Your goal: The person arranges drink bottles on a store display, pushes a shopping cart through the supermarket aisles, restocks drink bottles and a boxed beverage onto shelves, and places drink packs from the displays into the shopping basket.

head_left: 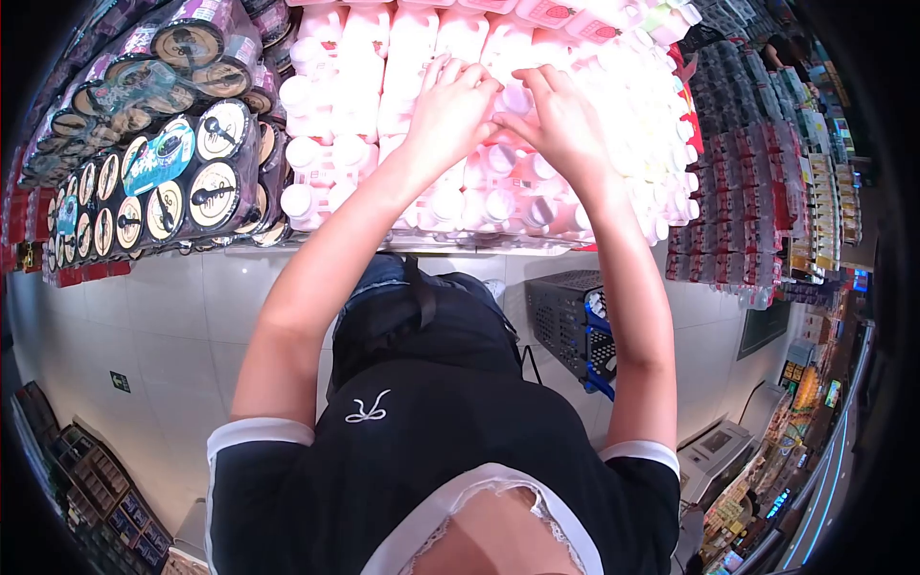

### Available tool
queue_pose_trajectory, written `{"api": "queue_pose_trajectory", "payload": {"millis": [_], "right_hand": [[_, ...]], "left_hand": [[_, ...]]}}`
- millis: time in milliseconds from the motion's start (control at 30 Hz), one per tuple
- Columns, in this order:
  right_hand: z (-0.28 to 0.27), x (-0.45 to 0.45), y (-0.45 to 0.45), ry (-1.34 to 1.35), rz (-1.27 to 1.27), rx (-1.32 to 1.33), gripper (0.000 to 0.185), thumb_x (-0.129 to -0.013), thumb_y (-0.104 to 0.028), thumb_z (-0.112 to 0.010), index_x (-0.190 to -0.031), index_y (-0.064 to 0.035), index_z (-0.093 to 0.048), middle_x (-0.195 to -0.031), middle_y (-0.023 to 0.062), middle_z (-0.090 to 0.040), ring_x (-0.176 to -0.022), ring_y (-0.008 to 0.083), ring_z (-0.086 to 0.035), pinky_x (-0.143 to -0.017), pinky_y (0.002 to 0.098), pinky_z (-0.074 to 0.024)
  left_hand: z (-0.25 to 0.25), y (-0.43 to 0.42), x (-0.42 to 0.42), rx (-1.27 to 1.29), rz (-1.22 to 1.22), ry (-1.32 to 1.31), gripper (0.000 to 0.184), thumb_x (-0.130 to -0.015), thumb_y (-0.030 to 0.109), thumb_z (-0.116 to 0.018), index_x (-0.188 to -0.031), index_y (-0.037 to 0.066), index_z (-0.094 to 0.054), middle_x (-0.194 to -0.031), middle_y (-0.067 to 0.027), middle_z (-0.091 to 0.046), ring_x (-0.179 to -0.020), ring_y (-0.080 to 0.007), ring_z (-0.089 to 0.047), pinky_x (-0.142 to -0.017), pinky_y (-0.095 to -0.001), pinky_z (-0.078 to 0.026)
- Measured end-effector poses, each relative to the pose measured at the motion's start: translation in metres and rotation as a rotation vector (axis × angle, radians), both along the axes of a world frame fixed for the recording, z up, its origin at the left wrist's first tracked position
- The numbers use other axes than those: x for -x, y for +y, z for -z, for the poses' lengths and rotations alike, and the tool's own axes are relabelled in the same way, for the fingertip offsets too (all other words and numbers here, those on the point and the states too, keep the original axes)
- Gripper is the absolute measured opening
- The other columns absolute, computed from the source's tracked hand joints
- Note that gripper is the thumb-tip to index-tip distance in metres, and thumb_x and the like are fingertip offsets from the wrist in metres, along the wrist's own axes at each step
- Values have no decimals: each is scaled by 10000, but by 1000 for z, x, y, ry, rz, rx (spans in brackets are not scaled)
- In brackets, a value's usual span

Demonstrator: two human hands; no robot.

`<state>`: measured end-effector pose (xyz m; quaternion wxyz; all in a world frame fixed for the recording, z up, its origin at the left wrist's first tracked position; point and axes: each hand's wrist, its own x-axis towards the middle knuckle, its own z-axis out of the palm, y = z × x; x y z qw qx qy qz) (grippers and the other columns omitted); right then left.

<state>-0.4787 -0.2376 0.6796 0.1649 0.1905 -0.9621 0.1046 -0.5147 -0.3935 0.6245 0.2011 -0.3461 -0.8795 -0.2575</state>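
Pale pink bottles with white caps [300,199] stand in packed rows on the display in front of me, some with strawberry pictures. My left hand [452,107] reaches over them with bent fingers, against a bottle in the middle of the rows. From the other side my right hand [558,117] curves its thumb and fingers around the same bottle [516,98]. The two thumbs come close together just in front of it. Strong glare washes out the bottles, so the exact contact of the fingertips is hard to see.
Shrink-wrapped packs of round-lidded cups [165,209] are stacked to the left of the bottles. Reddish bottle packs [733,201] rise at the right. A grey shopping basket cart [563,321] with blue parts stands on the tiled floor by my right side.
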Motion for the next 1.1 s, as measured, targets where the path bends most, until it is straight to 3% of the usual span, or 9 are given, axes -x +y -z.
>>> {"api": "queue_pose_trajectory", "payload": {"millis": [133,233,500,600,700,800,933,1100], "right_hand": [[3,4,-9,-135,167,7,398,-686,-190,-719,-976,23,-550,-953,150,-547,-906,306,-564,-788,380,-466],[6,7,-3,-97,83,89,356,-695,-170,-709,-955,21,-558,-954,161,-548,-864,319,-576,-762,388,-474],[-1,13,12,-190,-208,241,352,-659,-11,-649,-997,-21,-550,-966,139,-542,-972,323,-515,-840,381,-437],[-3,13,11,-148,-261,235,363,-647,-37,-671,-991,-37,-556,-955,117,-545,-937,299,-531,-816,366,-444],[-11,2,1,-69,-142,47,360,-638,-85,-704,-968,-53,-562,-931,98,-547,-899,270,-547,-777,353,-456],[-4,1,-3,46,12,61,351,-638,-130,-724,-944,-63,-565,-914,78,-552,-871,245,-557,-743,343,-465],[1,1,0,-65,108,11,337,-651,-136,-727,-933,-52,-562,-900,78,-554,-868,250,-556,-738,347,-471],[-7,8,11,-105,-148,113,371,-635,-39,-697,-984,-50,-573,-923,98,-566,-895,278,-544,-795,368,-456]], "left_hand": [[2,5,0,-63,-33,-6,415,-636,203,-724,-1007,71,-594,-1009,-46,-553,-1056,-228,-478,-1043,-451,-242],[3,6,1,-50,-61,8,425,-621,211,-737,-998,77,-592,-989,-41,-556,-1036,-225,-487,-1031,-447,-258],[6,6,2,-112,-46,62,444,-605,243,-756,-972,64,-580,-968,-44,-554,-1002,-224,-498,-1006,-449,-285],[5,6,3,-107,-38,42,452,-599,245,-759,-968,57,-577,-964,-50,-552,-993,-233,-500,-1005,-449,-289],[2,6,2,-88,-62,35,435,-595,238,-759,-947,55,-582,-954,-57,-553,-990,-240,-501,-1005,-443,-293],[1,5,2,-100,-31,-2,400,-601,230,-756,-921,58,-589,-943,-60,-556,-986,-240,-502,-1004,-437,-297],[1,5,2,-107,-26,-14,363,-619,221,-747,-904,57,-593,-938,-59,-558,-980,-237,-502,-1001,-432,-300],[1,6,3,-108,-33,-17,372,-633,247,-744,-910,58,-585,-935,-60,-553,-975,-237,-500,-998,-432,-298]]}}
